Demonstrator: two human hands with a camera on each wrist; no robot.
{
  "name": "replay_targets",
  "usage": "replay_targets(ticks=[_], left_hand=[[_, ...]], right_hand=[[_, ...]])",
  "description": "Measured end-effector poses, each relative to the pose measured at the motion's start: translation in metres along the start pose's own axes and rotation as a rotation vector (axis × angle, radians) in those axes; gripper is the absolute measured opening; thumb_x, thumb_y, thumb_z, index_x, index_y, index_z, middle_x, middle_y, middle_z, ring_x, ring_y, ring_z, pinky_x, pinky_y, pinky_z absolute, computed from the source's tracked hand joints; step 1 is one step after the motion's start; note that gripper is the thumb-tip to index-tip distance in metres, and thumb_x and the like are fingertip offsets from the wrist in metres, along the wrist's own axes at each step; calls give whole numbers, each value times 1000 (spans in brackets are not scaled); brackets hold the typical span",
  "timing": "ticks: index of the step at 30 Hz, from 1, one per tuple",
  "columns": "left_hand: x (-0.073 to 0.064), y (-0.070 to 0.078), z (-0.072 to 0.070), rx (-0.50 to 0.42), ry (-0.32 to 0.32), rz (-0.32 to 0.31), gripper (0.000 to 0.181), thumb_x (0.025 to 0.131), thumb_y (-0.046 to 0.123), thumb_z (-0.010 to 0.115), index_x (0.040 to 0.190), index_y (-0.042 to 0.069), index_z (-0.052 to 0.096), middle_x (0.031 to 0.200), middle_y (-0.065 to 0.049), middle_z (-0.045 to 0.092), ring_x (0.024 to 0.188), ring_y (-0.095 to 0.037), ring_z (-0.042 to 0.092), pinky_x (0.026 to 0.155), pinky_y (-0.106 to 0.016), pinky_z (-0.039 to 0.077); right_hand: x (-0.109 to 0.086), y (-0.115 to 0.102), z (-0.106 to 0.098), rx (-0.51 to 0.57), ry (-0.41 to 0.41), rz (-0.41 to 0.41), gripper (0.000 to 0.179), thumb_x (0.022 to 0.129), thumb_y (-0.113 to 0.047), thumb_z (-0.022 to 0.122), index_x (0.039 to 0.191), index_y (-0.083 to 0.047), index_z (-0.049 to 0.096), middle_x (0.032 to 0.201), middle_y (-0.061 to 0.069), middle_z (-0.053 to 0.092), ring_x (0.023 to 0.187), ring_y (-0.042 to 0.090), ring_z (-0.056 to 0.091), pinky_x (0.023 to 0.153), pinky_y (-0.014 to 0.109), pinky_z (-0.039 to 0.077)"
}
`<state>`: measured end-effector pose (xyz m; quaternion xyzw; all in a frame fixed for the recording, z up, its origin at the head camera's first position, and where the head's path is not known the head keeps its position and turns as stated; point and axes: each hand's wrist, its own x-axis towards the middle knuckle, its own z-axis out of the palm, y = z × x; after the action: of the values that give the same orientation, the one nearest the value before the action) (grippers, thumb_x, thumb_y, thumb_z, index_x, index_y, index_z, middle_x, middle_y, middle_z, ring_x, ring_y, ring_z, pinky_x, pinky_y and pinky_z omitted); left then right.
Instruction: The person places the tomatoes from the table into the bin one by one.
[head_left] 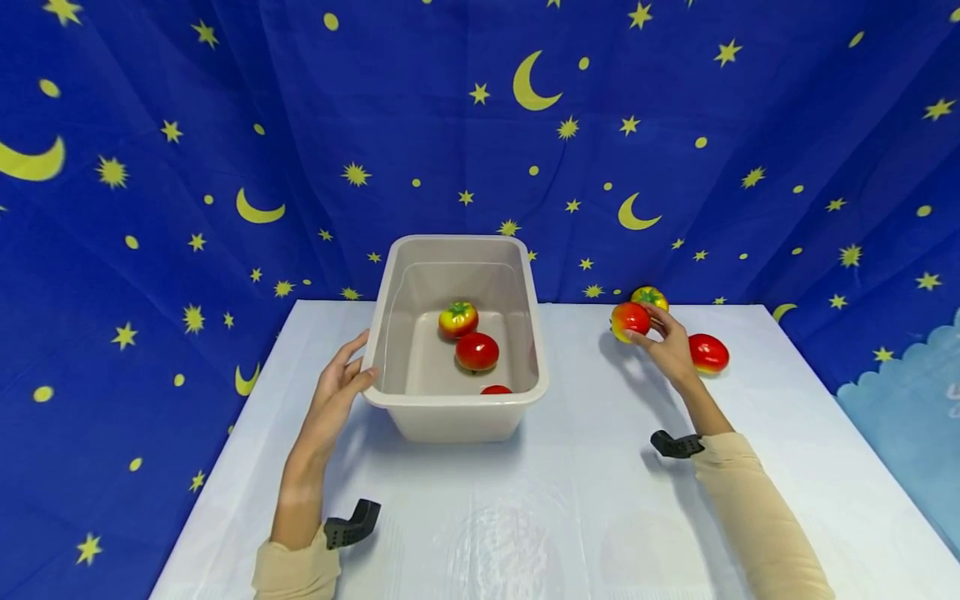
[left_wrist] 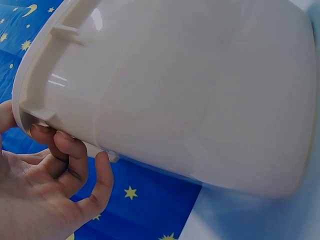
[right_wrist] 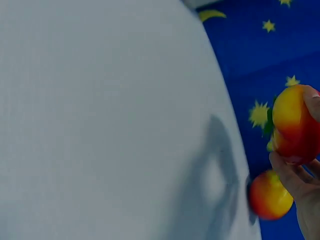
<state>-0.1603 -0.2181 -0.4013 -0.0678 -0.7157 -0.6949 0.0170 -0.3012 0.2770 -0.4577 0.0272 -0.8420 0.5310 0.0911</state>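
Observation:
A beige plastic bin (head_left: 461,418) stands on the table, with several red and red-yellow toy tomatoes inside, one of them mostly hidden by the front wall. My left hand (head_left: 335,392) grips the bin's left rim near its front corner, thumb on top and fingers curled beneath, as the left wrist view shows. On the right, my right hand (head_left: 670,346) holds a red-yellow toy tomato (head_left: 628,322) between thumb and fingers, its shadow falling on the table. Behind that hand lies a yellow-red tomato (head_left: 649,297), and right of the wrist a red one (head_left: 708,354).
The white table (head_left: 600,500) ends at the back against a blue curtain (head_left: 420,108) with yellow moons and stars. A light blue cloud-shaped panel (head_left: 911,408) is at the far right. Each wrist carries a black camera mount (head_left: 352,523).

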Motion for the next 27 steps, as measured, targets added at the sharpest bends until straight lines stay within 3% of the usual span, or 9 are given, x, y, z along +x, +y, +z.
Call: replay_targets(ticks=[6,11,13,19,22,27], left_hand=[[0,0,-1,0,2,1,57,101,18,52,152,6,30,123,11,60,110,0,60,114,-56,21],[1,-1,-1,-4,0,3,57,101,17,52,152,6,29,120,14,61,109,0,61,113,-56,21],[1,-1,0,-4,-2,7,57,101,16,52,152,6,29,119,15,61,109,0,61,113,-55,22],[2,0,1,0,-2,10,57,101,17,52,153,7,29,123,9,61,110,-1,60,113,-54,23],[1,0,0,17,4,-3,58,101,17,51,153,7,28,126,4,60,110,0,60,111,-51,25],[0,1,0,54,6,-14,57,102,17,50,153,8,28,132,-6,58,111,-1,60,106,-35,32]], right_hand=[[0,-30,13,55,-25,-51,64,88,-9,71,145,-2,43,148,20,42,131,37,46,94,15,45],[8,-35,22,73,-40,-113,62,88,-9,71,145,-5,45,147,19,43,134,35,44,109,35,38],[8,-40,24,87,-46,-136,62,87,-5,71,144,-4,46,146,19,43,135,34,43,110,37,37],[7,-63,32,166,-78,-241,62,86,3,70,143,-1,46,142,22,45,119,15,52,87,13,48],[5,-74,38,192,-111,-283,61,87,3,69,143,0,45,142,22,45,114,8,52,85,12,48],[2,-87,44,191,-135,-302,60,87,1,69,143,-1,45,142,21,46,116,8,52,85,13,48]])
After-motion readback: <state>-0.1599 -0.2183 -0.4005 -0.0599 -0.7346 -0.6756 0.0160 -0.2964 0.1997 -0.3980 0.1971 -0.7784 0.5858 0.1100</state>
